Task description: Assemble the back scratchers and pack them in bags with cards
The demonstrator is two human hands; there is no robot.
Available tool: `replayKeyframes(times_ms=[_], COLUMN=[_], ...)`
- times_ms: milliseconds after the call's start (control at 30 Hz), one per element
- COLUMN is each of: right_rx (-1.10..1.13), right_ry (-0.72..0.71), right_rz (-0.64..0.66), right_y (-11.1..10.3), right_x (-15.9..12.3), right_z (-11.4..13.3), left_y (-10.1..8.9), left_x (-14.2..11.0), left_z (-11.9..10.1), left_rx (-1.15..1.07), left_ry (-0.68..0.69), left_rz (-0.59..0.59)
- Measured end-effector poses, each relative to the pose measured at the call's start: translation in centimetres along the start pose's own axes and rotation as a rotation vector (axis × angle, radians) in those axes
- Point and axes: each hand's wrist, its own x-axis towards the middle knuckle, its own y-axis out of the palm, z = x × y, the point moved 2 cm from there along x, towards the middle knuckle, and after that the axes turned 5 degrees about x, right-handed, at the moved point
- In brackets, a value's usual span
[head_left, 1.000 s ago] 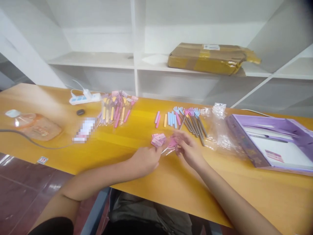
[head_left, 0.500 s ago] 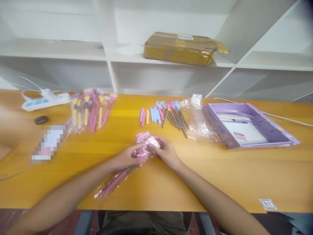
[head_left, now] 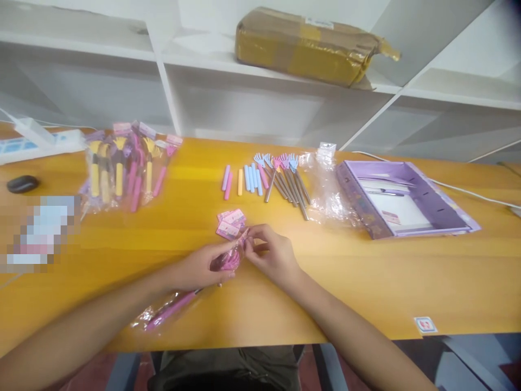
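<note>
My left hand (head_left: pixel 199 266) is closed around a pink back scratcher (head_left: pixel 173 311) inside a clear plastic bag (head_left: pixel 141 319). The scratcher's claw head shows between thumb and fingers, and its handle slants down to the left. My right hand (head_left: pixel 274 252) pinches the top end of the same bag, just beyond the claw; a bit of pink shows there, too small to make out. Past my fingertips, several pink printed cards (head_left: pixel 228 229) lie overlapping on the table.
Bagged back scratchers (head_left: pixel 134 174) lie at the left, near a phone (head_left: pixel 44 233), black mouse (head_left: pixel 23 184) and power strip (head_left: pixel 67 140). Coloured handle sleeves (head_left: pixel 252 179), unsleeved scratchers (head_left: pixel 291 184), empty bags (head_left: pixel 329 190) and a purple box (head_left: pixel 353 201) line the back right.
My right hand has moved off the cards, which now lie in plain sight on the table, and pinches the bag's top. The view has shifted slightly down and right.
</note>
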Motion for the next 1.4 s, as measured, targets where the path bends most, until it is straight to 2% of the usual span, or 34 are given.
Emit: replayKeyframes(times_ms=[133, 300, 367, 500, 733, 900, 933, 1100, 1300, 1400], right_rx=[-0.045, 0.053, 0.105, 0.087, -0.020, -0.272, -0.303, -0.241, -0.062, 0.021], right_ry=[0.017, 0.120, 0.128, 0.018, -0.036, -0.330, -0.352, -0.237, -0.142, -0.094], right_rz=[-0.002, -0.075, -0.041, 0.085, 0.040, 0.078, 0.082, 0.080, -0.016, -0.017], right_y=[0.0, -1.0, -1.1, -0.7, -1.1, -1.8, -1.9, -1.8, -2.1, -2.5], right_x=[0.2, 1.1, 1.3, 1.3, 1.4, 1.5, 1.5, 1.4, 1.6, 1.7], right_z=[-0.5, -1.0, -1.2, -1.3, -2.0, -0.7, -0.5, 0.0, -0.5, -0.3], left_y=[0.2, 0.1, 0.0, -0.2, -0.2, -0.2, -0.3, -0.3, -0.2, -0.1], left_x=[-0.1, -0.4, -0.3, -0.2, -0.6, -0.4, -0.4, -0.3, -0.5, -0.5], left_z=[0.0, 0.5, 0.6, 0.6, 1.4, 0.7, 0.5, 0.4, 0.9, 0.8], left_rx=[0.059, -0.073, -0.120, -0.156, -0.126, -0.160, -0.162, -0.144, -0.193, -0.224], left_ry=[-0.018, -0.038, -0.049, -0.038, -0.102, -0.080, -0.076, -0.060, -0.108, -0.087], left_rz=[0.017, -0.002, -0.011, 0.009, -0.034, -0.006, -0.005, -0.017, -0.011, -0.002])
